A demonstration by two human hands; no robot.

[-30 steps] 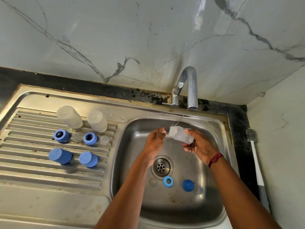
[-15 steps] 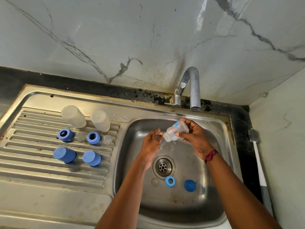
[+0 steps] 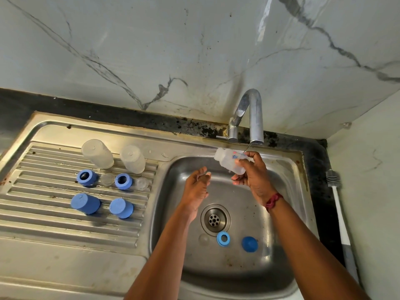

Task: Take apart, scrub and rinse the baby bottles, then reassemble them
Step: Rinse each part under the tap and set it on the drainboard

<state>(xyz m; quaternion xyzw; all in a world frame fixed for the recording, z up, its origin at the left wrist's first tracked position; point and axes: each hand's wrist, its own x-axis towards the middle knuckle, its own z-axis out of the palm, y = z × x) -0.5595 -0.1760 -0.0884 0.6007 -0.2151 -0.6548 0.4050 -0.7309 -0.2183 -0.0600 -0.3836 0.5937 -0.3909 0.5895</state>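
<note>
Where both forearms enter over the near rim, the stainless steel sink basin [image 3: 238,269] holds three loose parts on its floor: a clear nipple [image 3: 204,238], a blue screw collar [image 3: 223,238] lying flat with its opening upward, and a blue cap [image 3: 249,244]. All three lie apart from one another, just on the near side of the drain strainer [image 3: 214,219].

Beyond the drain, the left hand [image 3: 195,187] hangs over the basin with fingers loosely spread and holds nothing. The right hand [image 3: 254,178], with a red thread band [image 3: 273,201] at the wrist, has thumb and fingers wrapped round one end of a clear baby bottle [image 3: 225,155]. The bottle is tilted close to horizontal over the far part of the basin, directly below the spout of the tap [image 3: 252,118]. A thin water stream [image 3: 249,146] falls from the spout toward it. Which end is the mouth cannot be told.

To the left, the ribbed drainboard [image 3: 43,224] carries parts in three rows:
- Near row: two more blue caps [image 3: 85,203], [image 3: 121,207].
- Middle row: blue collars [image 3: 86,177], [image 3: 123,180], each with a clear teat [image 3: 107,179], [image 3: 142,183] just to its right.
- Far row: two clear bottle bodies [image 3: 97,153], [image 3: 132,159] standing on end.

Right of the sink, a bottle brush [image 3: 343,226] lies on the black countertop [image 3: 108,115], bristle head at the far end. A marble-patterned wall [image 3: 194,50] rises behind.
</note>
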